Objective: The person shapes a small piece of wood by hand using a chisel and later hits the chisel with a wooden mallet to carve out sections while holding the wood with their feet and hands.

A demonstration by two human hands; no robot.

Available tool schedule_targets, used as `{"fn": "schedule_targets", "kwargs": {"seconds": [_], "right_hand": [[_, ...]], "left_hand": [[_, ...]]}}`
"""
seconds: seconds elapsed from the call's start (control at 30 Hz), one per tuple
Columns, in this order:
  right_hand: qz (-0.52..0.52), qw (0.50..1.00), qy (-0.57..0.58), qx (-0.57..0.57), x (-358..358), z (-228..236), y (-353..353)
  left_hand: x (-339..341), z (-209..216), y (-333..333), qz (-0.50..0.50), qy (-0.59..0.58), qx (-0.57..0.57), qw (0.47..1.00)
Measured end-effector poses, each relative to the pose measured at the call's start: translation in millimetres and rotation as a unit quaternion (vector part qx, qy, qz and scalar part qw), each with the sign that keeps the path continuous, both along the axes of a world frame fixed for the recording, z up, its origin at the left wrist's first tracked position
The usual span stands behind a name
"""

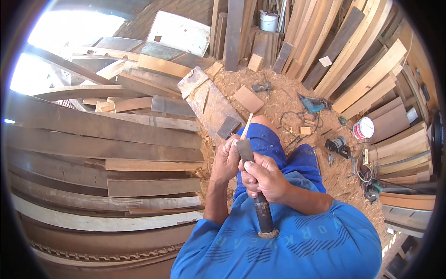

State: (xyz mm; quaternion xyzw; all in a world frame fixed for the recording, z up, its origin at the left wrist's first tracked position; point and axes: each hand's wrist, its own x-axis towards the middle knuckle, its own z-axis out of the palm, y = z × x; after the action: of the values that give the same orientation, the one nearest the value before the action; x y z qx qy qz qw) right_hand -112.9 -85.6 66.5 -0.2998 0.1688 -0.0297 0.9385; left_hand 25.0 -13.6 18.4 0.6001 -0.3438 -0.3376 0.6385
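Note:
My right hand is wrapped round a wide chisel with a dark cylindrical handle. Its broad grey blade points away from me, and the handle's butt rests against my blue shirt. Close beside the blade, my left hand pinches a thin pale wooden stick that slants up and away. The stick's lower end is hidden by the fingers and blade. Beyond the stick's tip lies a flat square of wood. A small dark block sits by my knee on a worn, dusty board.
Long planks are stacked on the left, and more boards lean at the back and right. On the sawdust floor lie a teal power tool, a dark power tool, cords and offcuts. A white bucket stands at right.

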Motion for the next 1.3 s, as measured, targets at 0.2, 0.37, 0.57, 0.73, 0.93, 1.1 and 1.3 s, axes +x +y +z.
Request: {"fn": "schedule_targets", "kwargs": {"seconds": [0.2, 0.37, 0.57, 0.73, 0.93, 1.1, 1.3], "right_hand": [[-0.005, 1.000, -0.007, -0.025, -3.9, 5.5, 0.8], [-0.040, 0.999, -0.002, -0.026, -15.1, 11.2, -6.5], [-0.133, 0.985, -0.007, -0.109, -25.4, 21.3, -20.3], [-0.063, 0.998, -0.009, 0.011, -4.7, 2.4, -12.1], [-0.042, 0.999, -0.013, 0.001, -7.5, 1.6, -3.7], [-0.095, 0.995, -0.027, 0.001, -24.4, 9.1, -15.9], [-0.179, 0.968, -0.013, -0.175, -21.5, -2.7, -52.9]], "left_hand": [[-12.6, 17.1, 1.4, 0.027, -0.076, 0.010, 0.997], [-26.2, 11.5, 11.5, 0.007, -0.047, 0.073, 0.996], [-57.0, -38.9, 48.0, 0.023, 0.092, 0.113, 0.989], [-23.4, -7.7, 8.0, 0.032, 0.050, 0.049, 0.997], [-17.9, -5.3, 10.3, 0.009, -0.088, 0.010, 0.996], [-27.9, -0.1, 35.9, -0.047, -0.064, 0.052, 0.995], [-40.6, -31.6, 70.0, -0.043, 0.077, 0.154, 0.984]]}}
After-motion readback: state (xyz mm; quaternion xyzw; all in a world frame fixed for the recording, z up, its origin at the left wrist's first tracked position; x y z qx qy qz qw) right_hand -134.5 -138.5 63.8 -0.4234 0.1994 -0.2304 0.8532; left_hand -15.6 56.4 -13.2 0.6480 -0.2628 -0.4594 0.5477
